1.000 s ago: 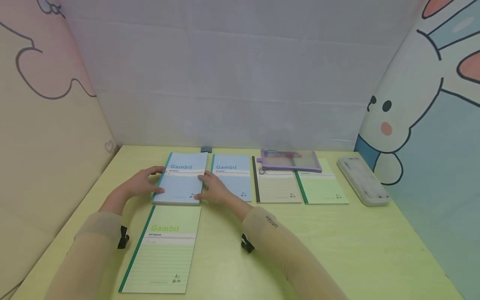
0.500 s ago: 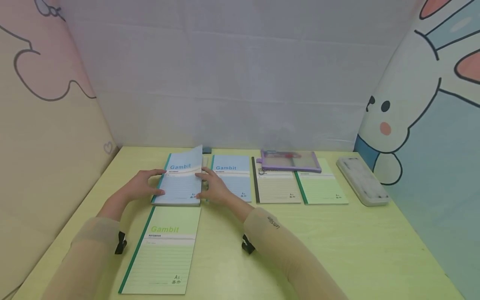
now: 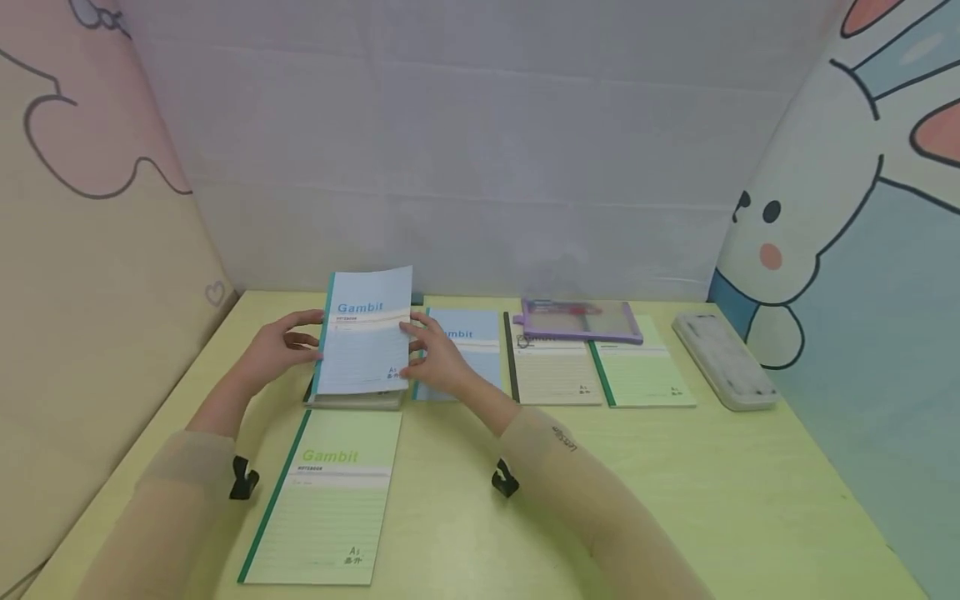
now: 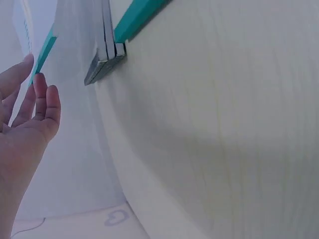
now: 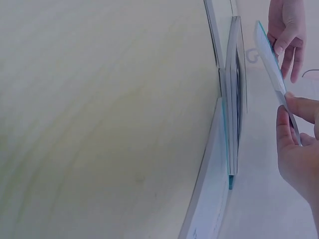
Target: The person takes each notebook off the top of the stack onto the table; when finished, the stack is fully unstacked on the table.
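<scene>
1. The top blue notebook (image 3: 365, 332) is lifted clear of the stack (image 3: 352, 401) at the far left of the yellow-green surface (image 3: 750, 483), with its far edge tilted up and its cover facing the person.
2. The right hand (image 3: 435, 358) pinches the notebook's right edge, thumb on the cover and fingers (image 5: 286, 127) curled behind it. This looks like the grip carrying the weight, so it should stay firm and near mid-edge to stop the thin book sagging.
3. The left hand (image 3: 281, 346) steadies the spine side with fingers (image 4: 42, 97) nearly straight, touching the teal edge rather than wrapping it. It should press lightly, only guiding.
4. Lifting straight up keeps the notebooks beneath from sliding.
5. A second blue notebook (image 3: 468, 354) lies just right of the stack and a green notebook (image 3: 330, 496) just in front, so the lifted one should pass above both without brushing them.
</scene>
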Action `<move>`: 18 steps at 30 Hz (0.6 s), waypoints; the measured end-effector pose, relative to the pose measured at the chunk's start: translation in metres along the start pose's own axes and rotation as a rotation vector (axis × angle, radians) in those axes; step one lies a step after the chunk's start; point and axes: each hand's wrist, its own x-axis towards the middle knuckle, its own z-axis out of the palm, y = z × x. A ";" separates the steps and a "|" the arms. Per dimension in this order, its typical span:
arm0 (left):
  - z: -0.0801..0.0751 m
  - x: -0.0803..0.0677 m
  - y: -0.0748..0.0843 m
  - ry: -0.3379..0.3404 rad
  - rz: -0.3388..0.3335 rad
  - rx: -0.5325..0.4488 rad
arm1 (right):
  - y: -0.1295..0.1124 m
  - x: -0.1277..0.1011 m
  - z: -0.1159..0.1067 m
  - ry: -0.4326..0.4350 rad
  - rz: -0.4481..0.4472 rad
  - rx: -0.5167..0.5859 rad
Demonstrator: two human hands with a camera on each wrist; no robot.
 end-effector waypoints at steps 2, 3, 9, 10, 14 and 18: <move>0.000 -0.001 0.007 0.017 0.006 -0.066 | -0.004 -0.002 -0.005 0.001 0.007 0.037; 0.000 -0.001 0.012 0.023 0.013 -0.087 | -0.005 -0.003 -0.008 0.001 0.007 0.061; -0.002 -0.006 0.039 -0.005 0.061 -0.135 | -0.008 -0.012 -0.025 0.001 -0.014 0.069; -0.003 -0.006 0.042 -0.013 0.062 -0.138 | -0.009 -0.014 -0.028 0.000 -0.018 0.060; -0.003 -0.007 0.053 -0.055 0.065 -0.125 | -0.013 -0.026 -0.040 -0.016 -0.050 0.049; -0.001 -0.010 0.062 -0.110 0.077 -0.086 | -0.017 -0.040 -0.051 -0.038 -0.090 0.040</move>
